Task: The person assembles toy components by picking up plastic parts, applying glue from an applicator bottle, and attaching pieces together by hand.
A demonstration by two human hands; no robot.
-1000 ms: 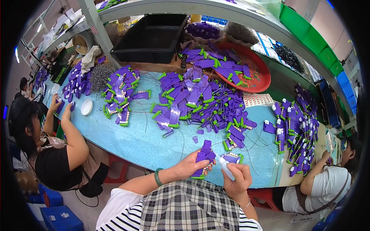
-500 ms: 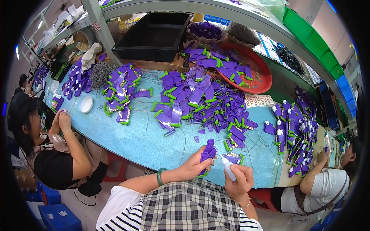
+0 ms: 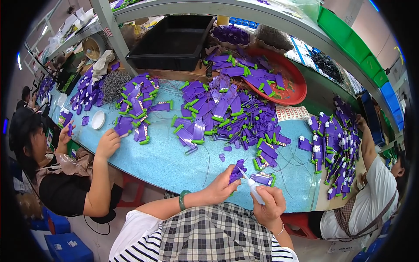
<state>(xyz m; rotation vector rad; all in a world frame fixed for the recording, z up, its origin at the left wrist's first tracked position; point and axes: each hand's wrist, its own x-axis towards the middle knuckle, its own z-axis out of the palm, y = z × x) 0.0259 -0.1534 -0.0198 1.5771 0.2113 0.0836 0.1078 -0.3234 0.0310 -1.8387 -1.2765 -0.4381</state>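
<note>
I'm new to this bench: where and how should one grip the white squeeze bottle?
Probably around the wider body of the bottle, from the picture's lower right, as the right hand does: it leans with its thin nozzle pointing up-left toward the purple part in the left hand, so that end is best left free.

Your light-blue tabletop [image 3: 161, 170] bears a broad heap of purple-and-green pieces [image 3: 221, 107], a red-marked sheet [image 3: 291, 113] beside it. To your left lie a smaller purple-and-green pile [image 3: 137, 106], a white dish [image 3: 98, 120] and a grey tangle [image 3: 115, 87]; to your right, a pile of white-tipped purple parts [image 3: 330, 142].
</note>
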